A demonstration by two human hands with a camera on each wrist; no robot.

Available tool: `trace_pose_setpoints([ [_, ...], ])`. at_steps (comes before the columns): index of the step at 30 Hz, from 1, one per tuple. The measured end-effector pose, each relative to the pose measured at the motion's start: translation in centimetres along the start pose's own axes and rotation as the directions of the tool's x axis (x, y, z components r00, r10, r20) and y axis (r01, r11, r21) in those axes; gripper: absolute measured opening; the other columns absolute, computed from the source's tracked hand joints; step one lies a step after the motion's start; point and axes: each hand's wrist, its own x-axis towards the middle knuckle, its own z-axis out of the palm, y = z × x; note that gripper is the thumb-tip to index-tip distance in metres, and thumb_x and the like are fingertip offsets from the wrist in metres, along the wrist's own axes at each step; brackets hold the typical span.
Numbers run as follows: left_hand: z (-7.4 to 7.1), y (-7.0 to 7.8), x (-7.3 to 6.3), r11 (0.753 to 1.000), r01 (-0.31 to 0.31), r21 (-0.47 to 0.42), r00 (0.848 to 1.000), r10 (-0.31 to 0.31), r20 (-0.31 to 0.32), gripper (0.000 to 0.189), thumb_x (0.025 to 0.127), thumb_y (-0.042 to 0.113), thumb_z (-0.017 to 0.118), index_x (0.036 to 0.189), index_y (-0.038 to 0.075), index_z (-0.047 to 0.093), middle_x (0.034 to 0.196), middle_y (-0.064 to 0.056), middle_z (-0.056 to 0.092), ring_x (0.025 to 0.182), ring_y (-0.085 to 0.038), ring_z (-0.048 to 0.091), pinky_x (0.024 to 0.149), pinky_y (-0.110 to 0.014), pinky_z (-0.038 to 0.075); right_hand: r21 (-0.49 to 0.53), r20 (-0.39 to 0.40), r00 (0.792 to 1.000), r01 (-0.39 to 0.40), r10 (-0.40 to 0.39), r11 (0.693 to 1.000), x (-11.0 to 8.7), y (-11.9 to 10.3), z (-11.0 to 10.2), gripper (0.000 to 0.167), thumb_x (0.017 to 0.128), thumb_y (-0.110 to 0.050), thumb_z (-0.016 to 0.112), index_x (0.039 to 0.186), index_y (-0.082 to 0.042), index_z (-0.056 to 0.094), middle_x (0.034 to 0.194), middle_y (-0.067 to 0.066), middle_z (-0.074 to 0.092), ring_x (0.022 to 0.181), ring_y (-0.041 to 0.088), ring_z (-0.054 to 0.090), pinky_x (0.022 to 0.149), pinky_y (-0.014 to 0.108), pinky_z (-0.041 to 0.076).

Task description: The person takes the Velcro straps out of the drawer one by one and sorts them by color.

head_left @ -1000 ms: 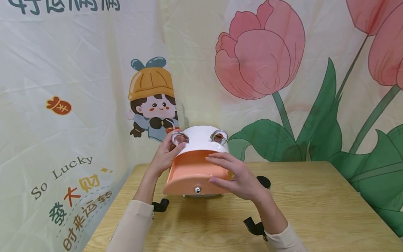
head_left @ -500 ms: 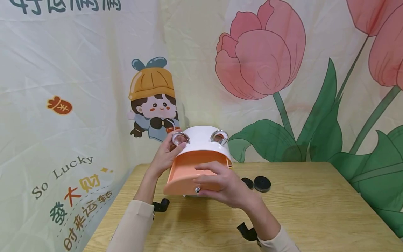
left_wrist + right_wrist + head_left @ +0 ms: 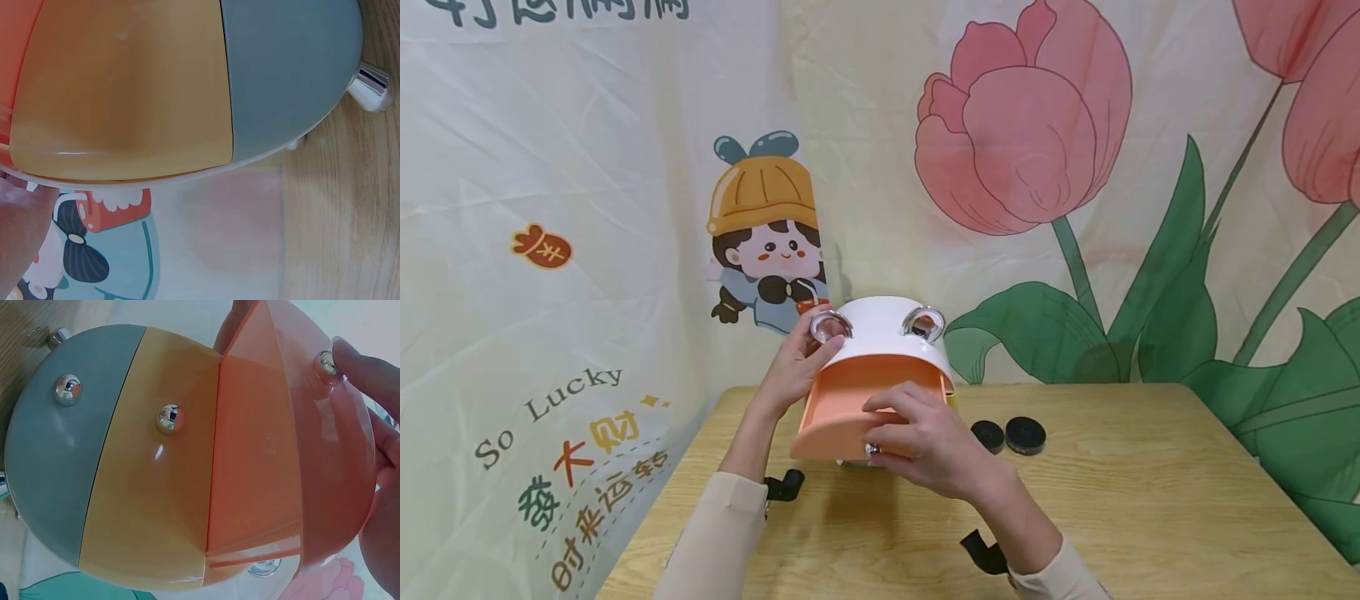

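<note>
A small round drawer cabinet with a white top (image 3: pixel 883 325) and two chrome rings (image 3: pixel 925 323) stands on the table. Its top orange drawer (image 3: pixel 835 437) is pulled out; the yellow drawer (image 3: pixel 144 506) and grey-blue drawer (image 3: pixel 56 456) below sit closed. My left hand (image 3: pixel 793 367) grips the cabinet's upper left side by a ring, thumb on the white front. At the orange drawer's front, my right hand (image 3: pixel 936 442) pinches the chrome knob (image 3: pixel 327 367), its thumb on it in the right wrist view. The orange tray's floor is partly hidden behind those fingers.
Two black discs (image 3: pixel 1026 435) lie on the wooden table (image 3: pixel 1150 500), right of the cabinet. A printed cloth (image 3: pixel 865 167) with tulips and a cartoon figure hangs behind the table. Black fittings (image 3: pixel 985 554) are worn at both wrists.
My right hand has moved left from the drawer's right edge to the knob, and its fingers have drawn in around it. The left hand keeps its place, and the drawer remains out.
</note>
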Motion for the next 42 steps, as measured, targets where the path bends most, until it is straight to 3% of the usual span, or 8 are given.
trace_pose_setpoints([
  [5, 0.0, 0.2, 0.0, 1.000, 0.001, 0.002, 1.000, -0.001, 0.006, 0.061, 0.104, 0.027, 0.066, 0.156, 0.015, 0.038, 0.135, -0.012, 0.059, 0.120, -0.026, 0.061, 0.097, -0.020, 0.051, -0.133, -0.060, 0.998, 0.002, -0.010, 0.991, 0.1, -0.2, 0.1, 0.027, 0.081, -0.024, 0.092, 0.106, -0.021, 0.081, 0.118, 0.002, 0.063, 0.110, 0.019, 0.053, 0.092, 0.033, 0.049],
  [11, 0.0, 0.0, 0.0, 1.000, 0.017, 0.002, 1.000, -0.017, 0.004, 0.062, 0.103, 0.029, 0.066, 0.156, 0.016, 0.038, 0.136, -0.012, 0.059, 0.120, -0.026, 0.061, 0.097, -0.020, 0.051, -0.206, -0.081, 0.997, -0.001, -0.016, 0.978, 0.1, -0.3, 0.2, 0.017, 0.081, -0.021, 0.090, 0.096, -0.022, 0.082, 0.100, -0.009, 0.068, 0.094, 0.012, 0.058, 0.080, 0.029, 0.040],
  [14, 0.0, 0.0, 0.1, 1.000, 0.016, -0.005, 1.000, -0.016, 0.003, 0.062, 0.103, 0.029, 0.066, 0.157, 0.015, 0.037, 0.136, -0.013, 0.059, 0.120, -0.027, 0.061, 0.097, -0.020, 0.052, -0.244, -0.074, 0.997, -0.017, -0.001, 0.970, 0.0, -0.4, 0.2, 0.015, 0.082, -0.022, 0.090, 0.094, -0.024, 0.082, 0.094, -0.012, 0.071, 0.088, 0.009, 0.065, 0.077, 0.025, 0.046],
  [20, 0.0, 0.0, 0.0, 1.000, 0.019, -0.007, 1.000, -0.019, 0.002, 0.058, 0.103, 0.030, 0.067, 0.154, 0.025, 0.041, 0.136, -0.011, 0.059, 0.121, -0.027, 0.061, 0.097, -0.020, 0.052, -0.251, -0.025, 0.997, -0.081, 0.077, 0.965, -0.1, -0.6, 0.2, 0.014, 0.084, -0.028, 0.088, 0.096, -0.027, 0.081, 0.087, -0.013, 0.073, 0.075, 0.002, 0.068, 0.057, 0.020, 0.050],
  [28, -0.1, 0.0, 0.0, 0.999, 0.033, -0.015, 0.999, -0.033, 0.003, 0.059, 0.102, 0.031, 0.068, 0.154, 0.026, 0.041, 0.138, -0.011, 0.058, 0.123, -0.029, 0.061, 0.096, -0.020, 0.054, -0.173, 0.026, 0.991, -0.125, 0.131, 0.977, -0.2, -0.6, 0.0, 0.016, 0.087, -0.030, 0.086, 0.101, -0.022, 0.082, 0.089, -0.010, 0.077, 0.080, 0.003, 0.072, 0.064, 0.018, 0.055],
  [36, -0.1, -0.2, 0.0, 1.000, 0.021, -0.024, 1.000, -0.021, 0.011, 0.061, 0.103, 0.028, 0.067, 0.156, 0.018, 0.039, 0.137, -0.014, 0.058, 0.122, -0.029, 0.061, 0.097, -0.020, 0.054, -0.022, -0.048, 0.984, -0.170, 0.169, 0.985, -0.4, 0.5, 1.0, 0.017, 0.086, -0.021, 0.087, 0.100, -0.015, 0.081, 0.093, -0.005, 0.079, 0.091, 0.009, 0.076, 0.078, 0.023, 0.060],
  [42, -0.1, -0.1, -0.1, 0.999, 0.039, -0.009, 0.999, -0.039, 0.009, 0.063, 0.102, 0.034, 0.068, 0.157, 0.023, 0.038, 0.139, -0.011, 0.057, 0.122, -0.029, 0.061, 0.098, -0.024, 0.054, 0.087, -0.062, 0.969, -0.232, 0.238, 0.969, -0.5, 1.0, 1.7, 0.019, 0.086, -0.015, 0.086, 0.104, -0.012, 0.081, 0.095, -0.002, 0.079, 0.089, 0.010, 0.074, 0.079, 0.023, 0.060],
])
